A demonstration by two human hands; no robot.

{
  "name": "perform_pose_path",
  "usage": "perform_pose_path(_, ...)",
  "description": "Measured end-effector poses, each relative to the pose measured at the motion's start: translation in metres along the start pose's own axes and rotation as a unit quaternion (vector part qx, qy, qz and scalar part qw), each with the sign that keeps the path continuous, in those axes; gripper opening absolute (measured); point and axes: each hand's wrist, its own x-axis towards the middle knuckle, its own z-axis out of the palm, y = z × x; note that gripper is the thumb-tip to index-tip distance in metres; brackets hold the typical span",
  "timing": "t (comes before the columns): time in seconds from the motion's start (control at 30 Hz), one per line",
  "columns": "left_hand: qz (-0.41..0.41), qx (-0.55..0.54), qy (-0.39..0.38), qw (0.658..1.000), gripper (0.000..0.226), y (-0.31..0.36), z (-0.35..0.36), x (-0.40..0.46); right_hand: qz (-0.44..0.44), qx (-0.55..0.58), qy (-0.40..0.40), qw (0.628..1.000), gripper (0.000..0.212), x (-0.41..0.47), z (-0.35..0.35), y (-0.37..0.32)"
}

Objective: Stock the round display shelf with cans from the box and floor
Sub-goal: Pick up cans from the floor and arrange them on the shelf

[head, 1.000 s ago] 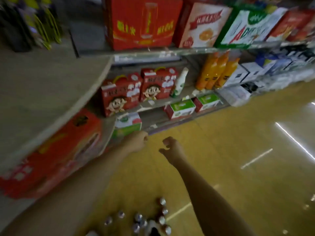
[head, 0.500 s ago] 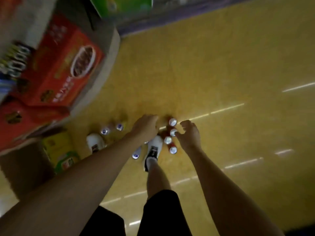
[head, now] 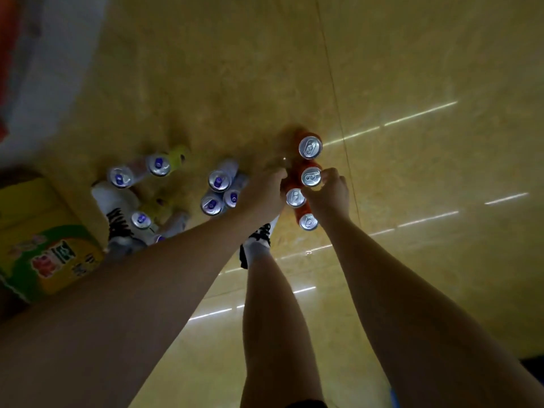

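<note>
Four orange cans upright on the yellow floor (head: 412,69), packed in a short row: far can (head: 310,147), second can (head: 311,176), third can (head: 295,197), near can (head: 308,222). Silver tops in full view; orange sides mostly foreshortened or covered.

Right hand (head: 331,195) at the second can, fingertips curled against the rim of its top; contact on the can's side hidden, so full grasp not confirmable beyond the rim pinch. Left hand (head: 265,194) just left of the orange row, fingers bent downward and turned away; grasp state not determinable, and any can beneath it concealed.

Pale cans with blue-tabbed tops to the left: cluster of three (head: 219,191) beside the left hand, pair (head: 139,170) farther left, single can (head: 141,220) between the shoes, one more largely hidden under the left forearm. Yellow-green can (head: 179,154) behind the pair, blurred.

White shoes: left shoe (head: 116,207) clear, right shoe (head: 260,235) partly covered by the forearm. Yellow-green box (head: 44,248) at the left edge, cut off; print unreadable. White shelf base (head: 50,63) at upper left, blurred, cropped.
</note>
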Motion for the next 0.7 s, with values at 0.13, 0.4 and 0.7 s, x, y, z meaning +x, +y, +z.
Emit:
perform_pose_path(0.13,-0.019,-0.065,0.006,0.998,0.032,-0.022,0.031,0.035,0.014,-0.018,-0.007,1.000,0.060,0.032,0.029,0.008)
perform_pose_path(0.4,-0.018,-0.084,0.035,0.996,0.030,-0.053,0.058,0.068,0.075,-0.001,0.024,0.997,0.068,0.068,0.063,0.008)
perform_pose_path(0.7,0.009,-0.113,0.042,0.993,0.038,-0.038,0.051,0.050,0.030,-0.030,0.026,0.999,0.062,0.038,0.021,-0.003)
